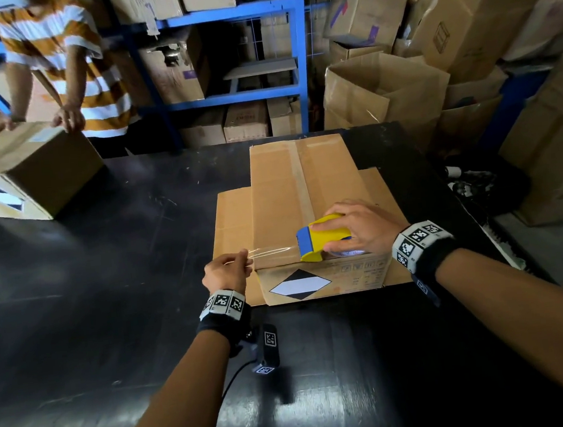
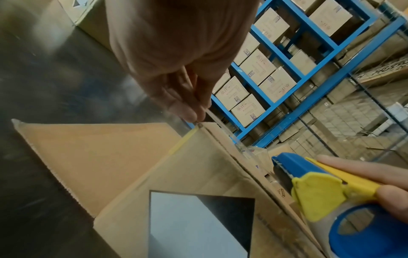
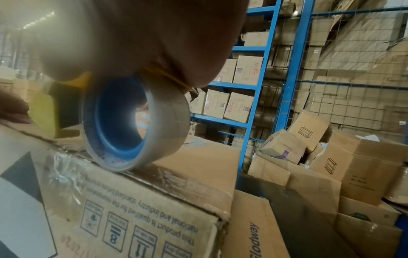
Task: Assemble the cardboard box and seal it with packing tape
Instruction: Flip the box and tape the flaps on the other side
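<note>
On the counter [image 1: 106, 264], my right hand [image 1: 360, 226] grips the tape dispenser [image 1: 323, 236] atop the box [image 1: 291, 191]. At nine o'clock, my left hand [image 1: 225, 272] pinches the tape end [image 1: 270, 250].

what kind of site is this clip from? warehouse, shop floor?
Most likely a warehouse packing area. Blue steel racking is stacked with cartons, loose cardboard boxes pile up beside the black table, and the right hand holds a tape dispenser on a cardboard box.
</note>
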